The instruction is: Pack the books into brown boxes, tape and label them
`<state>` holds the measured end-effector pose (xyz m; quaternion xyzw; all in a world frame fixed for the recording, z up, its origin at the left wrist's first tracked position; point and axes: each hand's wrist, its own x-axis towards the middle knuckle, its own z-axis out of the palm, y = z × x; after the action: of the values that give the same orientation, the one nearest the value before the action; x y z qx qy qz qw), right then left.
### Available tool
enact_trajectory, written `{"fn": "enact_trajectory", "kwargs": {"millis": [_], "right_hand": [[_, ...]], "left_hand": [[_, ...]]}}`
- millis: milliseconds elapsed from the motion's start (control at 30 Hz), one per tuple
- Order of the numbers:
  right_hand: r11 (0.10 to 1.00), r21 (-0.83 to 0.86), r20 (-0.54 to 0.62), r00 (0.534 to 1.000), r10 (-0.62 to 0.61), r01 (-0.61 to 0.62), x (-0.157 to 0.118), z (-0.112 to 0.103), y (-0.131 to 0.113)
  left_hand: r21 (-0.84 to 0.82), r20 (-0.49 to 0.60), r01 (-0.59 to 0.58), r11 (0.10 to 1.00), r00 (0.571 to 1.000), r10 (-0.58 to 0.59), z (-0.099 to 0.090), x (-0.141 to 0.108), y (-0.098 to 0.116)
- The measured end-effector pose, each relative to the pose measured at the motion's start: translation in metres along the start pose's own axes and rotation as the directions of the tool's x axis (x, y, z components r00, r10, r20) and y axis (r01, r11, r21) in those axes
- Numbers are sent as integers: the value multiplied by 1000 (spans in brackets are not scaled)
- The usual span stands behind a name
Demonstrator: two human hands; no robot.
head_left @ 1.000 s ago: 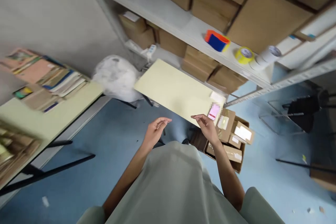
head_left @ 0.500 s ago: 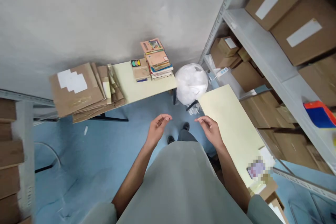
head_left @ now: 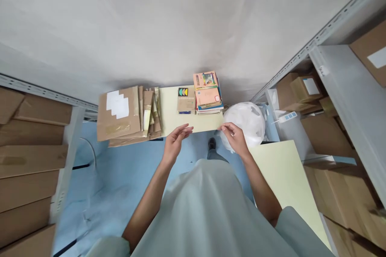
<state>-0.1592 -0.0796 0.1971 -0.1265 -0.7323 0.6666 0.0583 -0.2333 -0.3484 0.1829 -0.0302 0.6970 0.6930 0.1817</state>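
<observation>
My left hand [head_left: 176,143] is held in the air in front of the pale yellow table [head_left: 169,108], its fingers stretched out and nothing visible in them. My right hand [head_left: 235,140] hovers by the table's right end, in front of a white plastic bag [head_left: 245,122]; its fingers are loosely bent and nothing shows in them. Beyond my hands, a stack of books [head_left: 208,94] with pinkish covers stands on the table. Beside it on the left lies a lower brown pile of books [head_left: 186,102]. Flattened cardboard boxes [head_left: 120,116] lie piled at the table's left end.
A second pale yellow table [head_left: 283,176] stands at my right. Shelves with cardboard boxes [head_left: 30,160] flank me on the left, and more shelving [head_left: 346,64] holds boxes on the right. A white power strip [head_left: 286,117] lies on a right-hand shelf. The floor [head_left: 120,184] is blue.
The view has turned to the right-hand side of the scene less and faces the book table more squarely, which now appears nearer. My left fingers have spread from a near pinch.
</observation>
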Motion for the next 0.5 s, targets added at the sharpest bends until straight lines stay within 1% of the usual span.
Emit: {"fn": "enact_trajectory", "kwargs": {"millis": [67, 167, 267, 400, 500], "right_hand": [[1000, -20, 12, 1000, -11, 11, 37, -3, 1], [997, -70, -3, 1000, -16, 16, 88, -7, 10], [993, -119, -31, 999, 10, -14, 128, -8, 25], [985, -171, -63, 998, 23, -34, 165, -1, 40], [982, -182, -55, 998, 31, -40, 181, 9, 42]], "left_hand": [[28, -8, 4, 1000, 1000, -4, 8, 36, 1], [118, -35, 23, 993, 999, -19, 19, 86, -7], [213, -69, 61, 975, 997, -47, 27, 126, -19], [314, -82, 90, 945, 994, -68, 29, 166, -30], [447, -120, 129, 885, 989, -83, 22, 198, -38]]}}
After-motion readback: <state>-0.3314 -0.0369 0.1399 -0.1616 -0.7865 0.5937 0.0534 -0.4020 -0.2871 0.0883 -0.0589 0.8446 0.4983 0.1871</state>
